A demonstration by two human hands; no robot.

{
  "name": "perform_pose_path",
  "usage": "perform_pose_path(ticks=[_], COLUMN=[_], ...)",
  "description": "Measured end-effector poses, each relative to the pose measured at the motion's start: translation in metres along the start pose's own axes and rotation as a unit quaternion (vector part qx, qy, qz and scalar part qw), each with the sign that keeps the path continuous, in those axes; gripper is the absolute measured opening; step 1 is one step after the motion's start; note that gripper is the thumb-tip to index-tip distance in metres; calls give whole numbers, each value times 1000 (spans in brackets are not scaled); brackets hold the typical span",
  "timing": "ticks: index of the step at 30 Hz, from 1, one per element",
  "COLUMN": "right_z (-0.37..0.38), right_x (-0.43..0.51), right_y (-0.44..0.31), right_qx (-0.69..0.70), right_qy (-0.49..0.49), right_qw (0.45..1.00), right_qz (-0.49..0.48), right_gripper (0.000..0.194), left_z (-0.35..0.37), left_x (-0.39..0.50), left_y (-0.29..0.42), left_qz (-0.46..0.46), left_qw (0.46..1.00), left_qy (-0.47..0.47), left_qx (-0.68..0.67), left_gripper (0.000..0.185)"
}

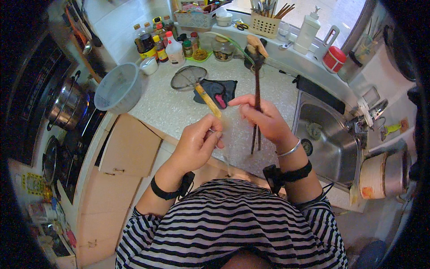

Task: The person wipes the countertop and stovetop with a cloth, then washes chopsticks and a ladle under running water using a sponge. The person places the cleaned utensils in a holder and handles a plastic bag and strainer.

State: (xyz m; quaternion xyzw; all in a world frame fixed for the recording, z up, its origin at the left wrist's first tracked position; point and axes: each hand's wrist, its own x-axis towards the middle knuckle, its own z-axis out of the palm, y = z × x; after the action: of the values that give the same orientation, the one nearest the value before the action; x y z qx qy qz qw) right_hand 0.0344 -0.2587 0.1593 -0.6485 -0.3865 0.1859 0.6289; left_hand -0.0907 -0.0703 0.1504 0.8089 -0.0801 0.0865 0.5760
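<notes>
My right hand (263,116) grips a pair of long dark chopsticks (257,87), their lower tips slightly apart over the speckled countertop (161,104). Its index finger points left. Curled with thumb and fingers together, my left hand (205,138) is close to the handle end of a wire-mesh skimmer (209,101); whether it pinches something small is not clear. The skimmer's round mesh head lies toward the back, its yellowish handle crossing a dark cloth pad (228,87) with a pink patch. Beyond the chopsticks, a dark container (250,55) stands near a tan item (258,45) and a green stalk (231,42).
A translucent plastic basin (119,89) sits at the counter's left edge, near a stove with a steel pot (67,104). Several sauce bottles (158,47) and a glass jar (222,50) line the back. The steel sink (331,141) is at right. One cabinet door (129,148) protrudes.
</notes>
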Motion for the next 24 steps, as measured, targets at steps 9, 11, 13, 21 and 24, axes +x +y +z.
perform_pose_path(ticks=[9,11,13,21,24], right_z=[-35,-42,-49,-65,-58], right_x=[-21,-29,-32,-42,-46], right_y=[27,25,18,-64,-87], right_qx=[-260,-326,-348,39,23], right_qy=[148,131,167,412,430], right_qw=[954,936,922,893,890], right_qz=[-1,2,22,-179,-149], right_gripper=[29,28,28,45,43], left_z=[-1,-1,-1,1,2], left_x=[-2,-1,0,0,-1], left_y=[-9,-12,-16,-25,-26], left_qz=[-7,4,6,-11,-6], left_qw=[997,995,994,995,994], left_qy=[55,65,71,68,70], left_qx=[58,70,78,78,79], left_gripper=[2,2,2,6,6])
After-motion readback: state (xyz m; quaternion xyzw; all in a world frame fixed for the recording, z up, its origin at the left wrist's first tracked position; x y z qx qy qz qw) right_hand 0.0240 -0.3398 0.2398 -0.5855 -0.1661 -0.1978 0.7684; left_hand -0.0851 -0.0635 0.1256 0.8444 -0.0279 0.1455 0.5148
